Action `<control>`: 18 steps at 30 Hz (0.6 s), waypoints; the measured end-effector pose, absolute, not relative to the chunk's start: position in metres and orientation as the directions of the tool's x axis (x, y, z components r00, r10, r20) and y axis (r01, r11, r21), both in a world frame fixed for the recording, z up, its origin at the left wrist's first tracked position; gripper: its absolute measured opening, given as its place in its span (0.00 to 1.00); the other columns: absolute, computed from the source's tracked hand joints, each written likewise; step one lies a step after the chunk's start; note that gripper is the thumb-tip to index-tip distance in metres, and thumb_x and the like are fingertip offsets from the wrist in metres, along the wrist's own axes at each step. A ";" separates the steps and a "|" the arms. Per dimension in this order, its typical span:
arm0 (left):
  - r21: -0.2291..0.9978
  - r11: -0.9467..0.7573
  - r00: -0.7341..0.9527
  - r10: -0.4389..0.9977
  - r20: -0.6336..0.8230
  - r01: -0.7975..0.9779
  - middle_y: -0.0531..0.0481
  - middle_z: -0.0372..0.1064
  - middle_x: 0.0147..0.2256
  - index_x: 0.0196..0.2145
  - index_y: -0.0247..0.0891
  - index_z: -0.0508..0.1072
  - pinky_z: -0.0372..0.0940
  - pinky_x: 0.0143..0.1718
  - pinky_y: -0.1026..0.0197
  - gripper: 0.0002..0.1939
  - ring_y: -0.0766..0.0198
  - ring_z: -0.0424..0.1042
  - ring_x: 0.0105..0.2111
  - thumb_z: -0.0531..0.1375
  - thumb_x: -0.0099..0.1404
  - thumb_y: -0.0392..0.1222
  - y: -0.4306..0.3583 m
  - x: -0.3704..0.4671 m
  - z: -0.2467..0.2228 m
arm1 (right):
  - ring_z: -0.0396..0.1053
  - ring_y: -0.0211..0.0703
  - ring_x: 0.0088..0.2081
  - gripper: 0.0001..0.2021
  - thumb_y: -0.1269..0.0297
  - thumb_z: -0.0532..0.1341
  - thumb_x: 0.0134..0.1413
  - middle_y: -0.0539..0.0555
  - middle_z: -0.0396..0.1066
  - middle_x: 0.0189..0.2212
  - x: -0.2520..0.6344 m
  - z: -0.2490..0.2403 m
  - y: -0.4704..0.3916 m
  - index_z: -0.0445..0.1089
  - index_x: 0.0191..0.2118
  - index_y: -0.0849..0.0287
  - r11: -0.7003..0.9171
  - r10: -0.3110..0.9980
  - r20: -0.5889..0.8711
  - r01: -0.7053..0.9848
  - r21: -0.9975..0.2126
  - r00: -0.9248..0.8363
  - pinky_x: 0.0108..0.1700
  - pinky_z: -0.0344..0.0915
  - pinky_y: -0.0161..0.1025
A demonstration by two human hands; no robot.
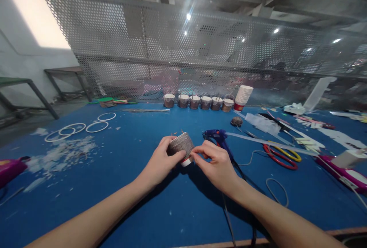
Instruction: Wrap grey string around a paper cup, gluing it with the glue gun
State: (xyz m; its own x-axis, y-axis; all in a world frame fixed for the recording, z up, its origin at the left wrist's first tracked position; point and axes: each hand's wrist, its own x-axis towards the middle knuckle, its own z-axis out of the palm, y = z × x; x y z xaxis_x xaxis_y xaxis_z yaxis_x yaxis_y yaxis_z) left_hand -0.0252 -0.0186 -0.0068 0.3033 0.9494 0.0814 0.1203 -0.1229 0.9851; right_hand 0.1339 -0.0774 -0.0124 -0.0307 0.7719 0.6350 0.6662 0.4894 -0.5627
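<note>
A paper cup [182,145] wound with grey-brown cord lies tilted in my left hand [164,159], its thumb across the wrapped side. A bare white and red band shows at the cup's lower end. My right hand [215,161] pinches the cord at that end, thumb and forefinger against the cup; the fingertips hide most of what they grip. Just beyond my right hand lies a blue hot glue gun [215,134] with a long clear glue stick in its back. A small ball of cord [236,121] rests farther back.
Several cord-wrapped cups [194,102] line the back beside a stack of paper cups [243,96]. White rings [97,127] and scraps [61,154] lie left. Red-and-yellow-handled scissors [281,156], plastic strips and a magenta tool [342,173] lie right. A perforated metal screen [177,41] stands behind.
</note>
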 end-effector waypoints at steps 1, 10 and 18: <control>0.986 -0.126 0.305 0.948 0.087 0.112 0.49 0.69 0.29 0.40 0.36 0.72 0.61 0.22 0.64 0.19 0.64 0.67 0.25 0.64 0.48 0.39 -0.018 -0.026 -0.007 | 0.61 0.37 0.26 0.08 0.68 0.59 0.58 0.50 0.65 0.23 0.134 -0.013 -0.077 0.75 0.30 0.59 0.490 0.771 0.636 0.665 -0.563 -0.029 0.30 0.56 0.35; 0.992 -0.106 0.294 0.952 0.080 0.075 0.49 0.69 0.32 0.39 0.37 0.73 0.63 0.26 0.63 0.19 0.62 0.68 0.29 0.64 0.47 0.39 -0.019 -0.026 -0.003 | 0.59 0.35 0.25 0.07 0.68 0.60 0.55 0.48 0.62 0.22 0.133 -0.012 -0.077 0.74 0.28 0.58 0.418 0.803 0.593 0.647 -0.638 0.066 0.29 0.56 0.35; 0.992 -0.121 0.308 0.946 0.102 0.043 0.50 0.69 0.32 0.38 0.37 0.72 0.63 0.25 0.63 0.18 0.63 0.68 0.28 0.65 0.47 0.40 -0.020 -0.028 -0.001 | 0.60 0.36 0.25 0.07 0.67 0.60 0.54 0.48 0.63 0.22 0.134 -0.012 -0.076 0.73 0.27 0.58 0.397 0.813 0.572 0.619 -0.678 0.105 0.29 0.56 0.35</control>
